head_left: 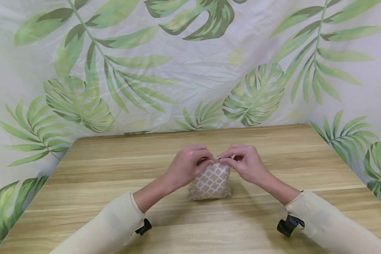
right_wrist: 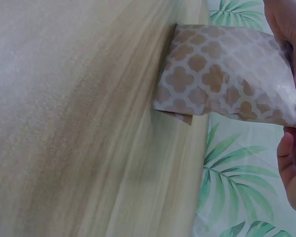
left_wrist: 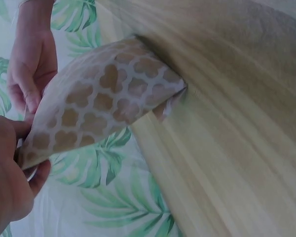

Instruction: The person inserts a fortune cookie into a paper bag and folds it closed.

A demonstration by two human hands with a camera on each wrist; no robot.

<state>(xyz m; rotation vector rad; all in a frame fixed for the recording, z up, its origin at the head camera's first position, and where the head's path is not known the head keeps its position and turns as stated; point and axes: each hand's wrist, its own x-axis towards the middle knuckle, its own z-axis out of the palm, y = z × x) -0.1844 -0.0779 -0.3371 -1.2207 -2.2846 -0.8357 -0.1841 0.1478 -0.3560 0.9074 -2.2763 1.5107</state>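
A small tan paper bag point(head_left: 210, 181) with a white lattice pattern stands upright on the wooden table, puffed out at its base and narrowing to the top. My left hand point(head_left: 190, 164) pinches the left part of its top edge between thumb and fingers. At the right part of that edge, my right hand point(head_left: 246, 162) pinches the paper, its fingertips close to the left ones. In the left wrist view the bag's flat side point(left_wrist: 103, 98) shows, with a small flap at its bottom. What the bag contains is hidden.
The wooden table point(head_left: 114, 169) reaches back to a wall covering point(head_left: 193, 81) printed with green leaves. Black wrist cameras hang beneath both cream sleeves point(head_left: 333, 222), low over the tabletop.
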